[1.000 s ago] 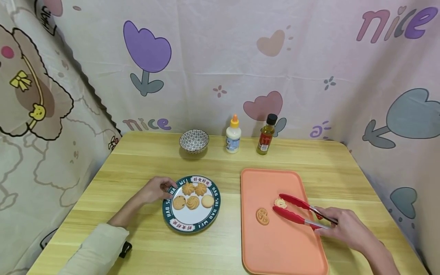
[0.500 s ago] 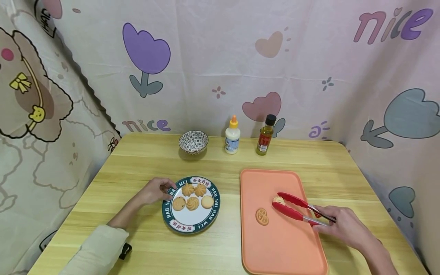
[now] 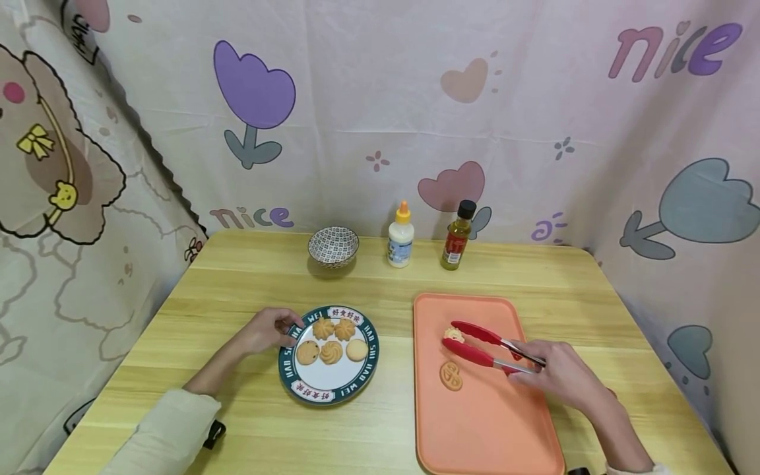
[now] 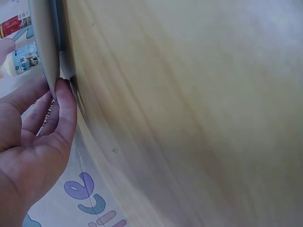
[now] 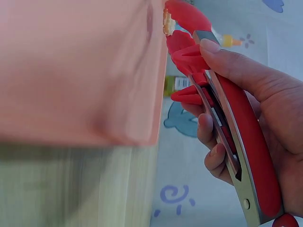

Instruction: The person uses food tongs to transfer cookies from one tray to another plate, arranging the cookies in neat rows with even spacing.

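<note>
My left hand (image 3: 268, 329) pinches the left rim of a round plate (image 3: 291, 379) with a green patterned border; the left wrist view shows thumb and fingers on either side of the plate's edge (image 4: 45, 38). Several cookies (image 3: 330, 352) lie on the plate. My right hand (image 3: 561, 373) grips red-tipped metal tongs (image 3: 475, 355), its fingers wrapped round the handles (image 5: 251, 156). Between the tongs' red tips sits a pale cookie (image 3: 454, 334), over the orange tray (image 3: 487, 422). A pretzel-shaped cookie (image 3: 451, 376) lies on the tray just below the tongs.
Along the back of the wooden table (image 3: 237, 284) stand a patterned bowl (image 3: 334, 247), a white glue-style bottle with an orange tip (image 3: 400, 239) and a dark-capped bottle of yellowish liquid (image 3: 457, 237). A printed curtain (image 3: 356, 99) hangs behind the table.
My right hand has moved left and slightly away from me, carrying the cookie in the tongs over the tray. My left hand stays on the plate's rim.
</note>
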Demonstrator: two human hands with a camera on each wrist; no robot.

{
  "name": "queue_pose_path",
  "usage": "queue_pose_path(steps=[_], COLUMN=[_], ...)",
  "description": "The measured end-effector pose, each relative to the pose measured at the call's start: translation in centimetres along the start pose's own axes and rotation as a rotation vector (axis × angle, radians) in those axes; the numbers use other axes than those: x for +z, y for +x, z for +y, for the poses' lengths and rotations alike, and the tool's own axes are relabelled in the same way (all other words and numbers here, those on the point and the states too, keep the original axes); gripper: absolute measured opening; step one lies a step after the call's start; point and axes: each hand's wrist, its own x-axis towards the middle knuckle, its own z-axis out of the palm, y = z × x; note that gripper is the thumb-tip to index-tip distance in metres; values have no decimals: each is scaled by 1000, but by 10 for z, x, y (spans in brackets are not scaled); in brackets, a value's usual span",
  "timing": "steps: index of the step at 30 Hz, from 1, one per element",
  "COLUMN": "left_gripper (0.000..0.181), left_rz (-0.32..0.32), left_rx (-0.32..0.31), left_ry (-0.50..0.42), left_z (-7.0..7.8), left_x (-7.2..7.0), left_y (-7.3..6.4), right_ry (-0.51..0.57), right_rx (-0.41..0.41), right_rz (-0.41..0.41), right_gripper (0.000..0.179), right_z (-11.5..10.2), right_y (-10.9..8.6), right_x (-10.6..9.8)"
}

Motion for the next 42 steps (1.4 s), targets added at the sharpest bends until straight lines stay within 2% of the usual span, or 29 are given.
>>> queue_pose_path(steps=[12,17,23,30,34,42], left_gripper=[28,27,28,29,28,29], left_rz=[5,7,7,8,9,6], left_rx=[-11,-12,-23,-30,-37,-41], left_ry=[12,11,5,-5,-6,9], left_z=[0,1,2,3,2,2], left_x=[1,1,1,1,1,1], left_y=[-1,0,-1,-2,-1,1], right_ry=[4,24,41,12,13,-5], right_rx=[-76,-110,-197,-305,-312,-323], right_rz=[22,4,-16,-40,-74,-73], right_gripper=[55,55,55,52,52,54], right_z=[-28,-44,-68,-95,-109,-132], right_y=[31,43,57,67,71,78], right_x=[11,16,27,44,51,58])
